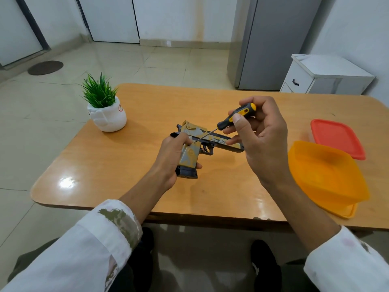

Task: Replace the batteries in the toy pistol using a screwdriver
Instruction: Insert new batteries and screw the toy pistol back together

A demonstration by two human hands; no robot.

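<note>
Bench (210, 197): carries all items. Orange tub (324, 175) and red lid (336, 138) lie right of the toy pistol (219, 141). A potted plant (107, 114) stands left of and beyond it.

Toy pistol: over mid-bench, side up, muzzle pointing right. Whether its base rests on the bench cannot be told. Judged light, rigid, smooth plastic, liable to twist under tool pressure, so best held round the handle.

Left grip (172, 152): wrapped round the pistol's handle.

Right grip (261, 144): pinches the screwdriver (225, 124) by its black-and-yellow handle.

The thin shaft slopes down to a small screw (194, 142) above the pistol's handle. Tip slippage is likely.
</note>
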